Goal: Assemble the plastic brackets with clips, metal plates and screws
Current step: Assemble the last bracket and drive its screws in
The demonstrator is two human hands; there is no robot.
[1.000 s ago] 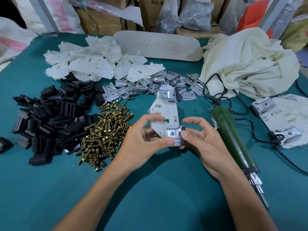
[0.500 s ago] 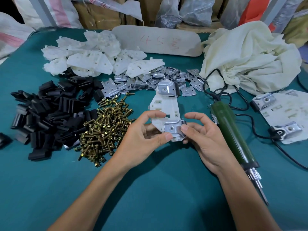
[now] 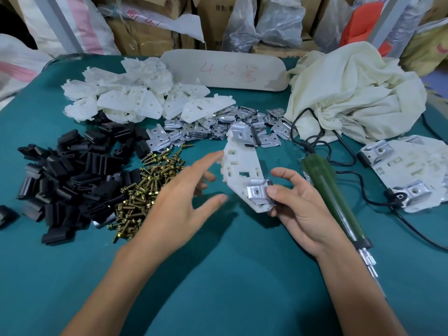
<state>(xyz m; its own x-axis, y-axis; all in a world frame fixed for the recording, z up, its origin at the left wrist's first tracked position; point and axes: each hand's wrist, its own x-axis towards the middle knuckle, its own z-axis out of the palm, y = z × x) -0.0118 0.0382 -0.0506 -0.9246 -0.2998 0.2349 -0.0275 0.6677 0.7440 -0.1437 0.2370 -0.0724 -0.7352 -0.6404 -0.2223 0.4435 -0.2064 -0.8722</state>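
Observation:
My right hand pinches the near end of a white plastic bracket, its thumb on a metal plate fitted there. A second metal plate with a black clip sits on the bracket's far end. My left hand hovers just left of the bracket with fingers spread and holds nothing. Left of it lie a heap of brass screws and a heap of black clips. Loose white brackets and loose metal plates are piled farther back.
A green electric screwdriver with a black cable lies right of my right hand. Finished brackets are stacked at the right edge. A crumpled cream cloth and a white board lie at the back of the teal table.
My left hand has let go of the bracket and drawn back to the left with fingers spread. My right hand alone keeps hold of the bracket's near end.

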